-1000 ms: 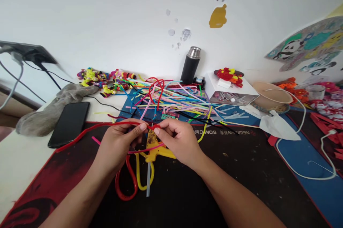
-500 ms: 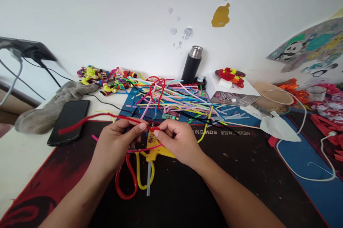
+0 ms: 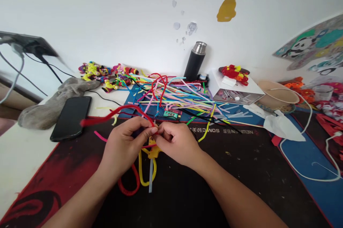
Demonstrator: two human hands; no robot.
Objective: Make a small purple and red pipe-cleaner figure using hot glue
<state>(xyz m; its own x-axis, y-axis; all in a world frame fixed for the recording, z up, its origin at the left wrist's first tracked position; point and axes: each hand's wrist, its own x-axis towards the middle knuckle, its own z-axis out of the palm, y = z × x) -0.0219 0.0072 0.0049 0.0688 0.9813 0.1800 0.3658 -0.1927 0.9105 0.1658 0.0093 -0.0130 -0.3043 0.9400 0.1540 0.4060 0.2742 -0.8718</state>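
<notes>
A fuzzy red pipe cleaner (image 3: 118, 108) is pinched between both hands, its long free end arching out to the left. My left hand (image 3: 131, 140) closes on it with thumb and forefinger. Right against those fingertips, my right hand (image 3: 175, 140) is closed on the same pipe cleaner; its short worked end is mostly hidden. Under the hands lies a yellow glue gun (image 3: 153, 151) with a clear glue stick (image 3: 150, 179) poking out of it. A red loop (image 3: 129, 191) and a yellow loop (image 3: 142, 176) rest on the dark mat beside it.
Behind the hands spreads a heap of colourful pipe cleaners (image 3: 182, 94). A black thermos (image 3: 195, 62) and a white box (image 3: 230, 87) stand at the back. At left lie a phone (image 3: 71, 119) and a grey plush pouch (image 3: 50, 108). A white cable (image 3: 302, 178) curves at right.
The fingertips have come closer together on the red pipe cleaner, and its free end has swung right and arches higher. The view has shifted slightly.
</notes>
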